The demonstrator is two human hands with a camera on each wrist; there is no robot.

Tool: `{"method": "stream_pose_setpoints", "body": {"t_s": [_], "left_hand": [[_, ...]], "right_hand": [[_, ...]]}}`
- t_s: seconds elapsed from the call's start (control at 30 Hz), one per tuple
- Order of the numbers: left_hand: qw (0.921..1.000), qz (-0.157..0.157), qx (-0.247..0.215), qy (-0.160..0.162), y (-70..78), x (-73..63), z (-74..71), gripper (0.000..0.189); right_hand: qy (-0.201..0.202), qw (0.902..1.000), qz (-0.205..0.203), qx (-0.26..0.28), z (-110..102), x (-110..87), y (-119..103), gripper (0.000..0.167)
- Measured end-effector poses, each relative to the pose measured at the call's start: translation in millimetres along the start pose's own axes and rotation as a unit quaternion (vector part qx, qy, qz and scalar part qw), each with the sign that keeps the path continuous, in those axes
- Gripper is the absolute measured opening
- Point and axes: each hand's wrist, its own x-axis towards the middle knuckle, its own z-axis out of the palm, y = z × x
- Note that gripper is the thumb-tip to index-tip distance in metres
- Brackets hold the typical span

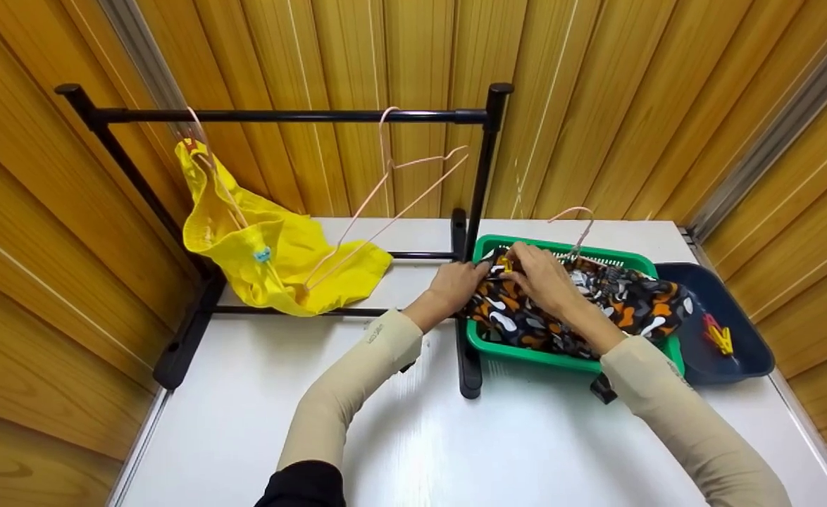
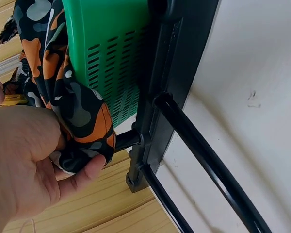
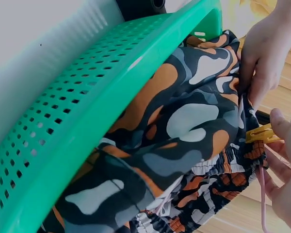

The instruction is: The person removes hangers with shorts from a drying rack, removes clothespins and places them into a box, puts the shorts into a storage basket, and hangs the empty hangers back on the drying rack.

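Observation:
Patterned black, orange, grey and white elastic-waisted shorts (image 1: 505, 320) lie bunched over a green basket (image 1: 540, 359). My left hand (image 1: 456, 287) grips a fold of the shorts at the basket's left end; the left wrist view shows the cloth between thumb and fingers. With thumb and fingers my right hand (image 1: 544, 278) pinches a yellow clothespin (image 3: 262, 133), whose jaws are at the gathered waistband beside a pink wire hanger (image 3: 263, 199). That hanger's hook (image 1: 575, 211) rises above the basket. Part of the waistband is hidden behind the right hand.
A black rack (image 1: 294, 116) stands left of the basket. From it hang a yellow garment (image 1: 290, 243) with a blue clip (image 1: 263, 254) and a bare pink hanger (image 1: 389, 166). Right of the basket, a dark blue tray (image 1: 709, 285) holds yellow and pink clothespins (image 1: 720, 339).

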Motion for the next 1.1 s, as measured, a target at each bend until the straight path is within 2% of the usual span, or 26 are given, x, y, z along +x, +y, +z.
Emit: {"method": "stream_pose_setpoints", "body": {"t_s": [0.27,0.67,0.83,1.1], "left_hand": [[0.9999,0.000,0.009,0.008,2.4,-0.1,-1.8,0.021],[0.9999,-0.002,0.011,0.001,2.9,-1.4,-0.3,0.021],[0.9998,0.001,0.017,-0.013,2.6,-2.2,-0.7,0.021],[0.9998,0.006,0.011,-0.014,2.9,-0.7,-2.6,0.022]], "right_hand": [[0.042,0.9985,0.024,-0.027,-2,-1.7,-9,0.022],[0.064,0.9974,0.021,0.026,-8,-1.0,-15,0.024],[0.093,0.9946,0.020,0.040,-5,-3.5,-15,0.024],[0.130,0.9901,0.014,0.052,-5,-3.1,-13,0.027]]}}
